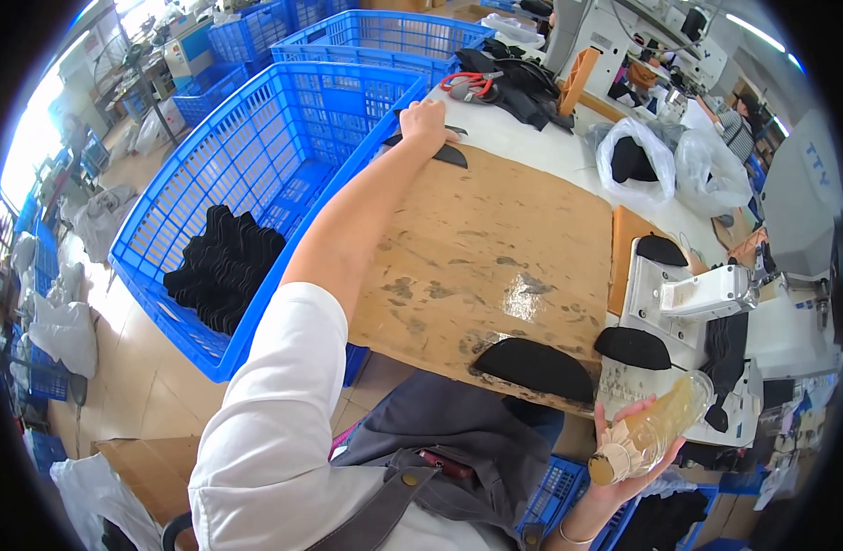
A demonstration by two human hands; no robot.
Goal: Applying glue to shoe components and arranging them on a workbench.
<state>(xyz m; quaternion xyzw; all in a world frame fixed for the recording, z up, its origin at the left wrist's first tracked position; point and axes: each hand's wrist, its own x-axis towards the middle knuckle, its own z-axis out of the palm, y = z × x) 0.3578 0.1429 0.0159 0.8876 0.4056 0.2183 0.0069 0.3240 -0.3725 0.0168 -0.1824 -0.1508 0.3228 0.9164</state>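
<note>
My left hand point(425, 125) is at the far left corner of a stained brown cardboard sheet point(495, 230), fingers curled around what looks like a black fabric piece that shows on both sides of it. Under my left wrist, another half-moon black piece point(451, 156) lies on the cardboard. In my right hand point(649, 459) is a clear plastic bottle point(662, 424) of yellowish liquid, tilted with its wrapped neck toward me. Near that hand, one curved black piece point(535, 369) rests on the cardboard's near edge, and a second point(633, 348) sits just right of it.
A blue plastic basket point(178, 338) with stacked black pieces point(225, 268) stands left of the cardboard. To the right is a white sewing machine point(710, 292). Red-handled scissors point(469, 86) and plastic bags point(634, 165) lie farther back. A person point(741, 124) sits at the far right.
</note>
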